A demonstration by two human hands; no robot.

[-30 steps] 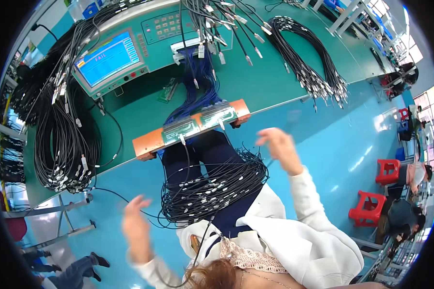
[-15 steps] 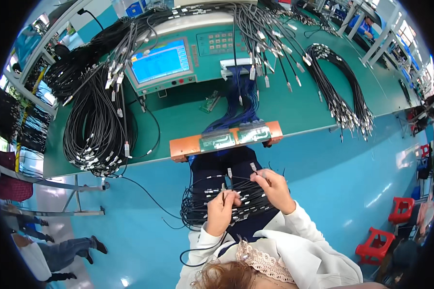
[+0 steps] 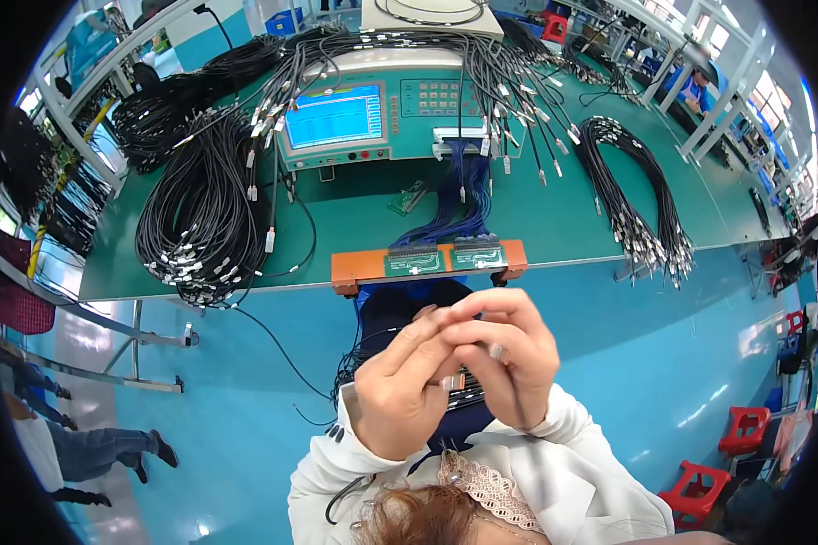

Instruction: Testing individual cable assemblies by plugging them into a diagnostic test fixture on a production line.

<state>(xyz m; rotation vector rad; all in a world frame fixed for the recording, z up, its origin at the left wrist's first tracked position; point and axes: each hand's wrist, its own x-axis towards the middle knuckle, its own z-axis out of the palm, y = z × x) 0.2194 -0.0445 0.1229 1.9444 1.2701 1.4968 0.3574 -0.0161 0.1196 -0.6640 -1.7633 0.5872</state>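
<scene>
Head view, centre frame: our left hand (image 3: 400,386), nearly closed, pinches a silver connector (image 3: 452,382); our right hand (image 3: 516,363), curled against it, pinches a second connector (image 3: 497,352). Above, we see an orange bar (image 3: 364,266) along the front of the worktop (image 3: 545,213), and a blue-screened instrument (image 3: 418,132) towards upper left.

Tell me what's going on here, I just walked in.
A person's left hand and right hand meet above the lap, each with a small silver connector at its fingers. Behind them, black cables lie across the lap. An orange block bearing two green boards sits at the table edge, below a tester with a lit screen.
</scene>
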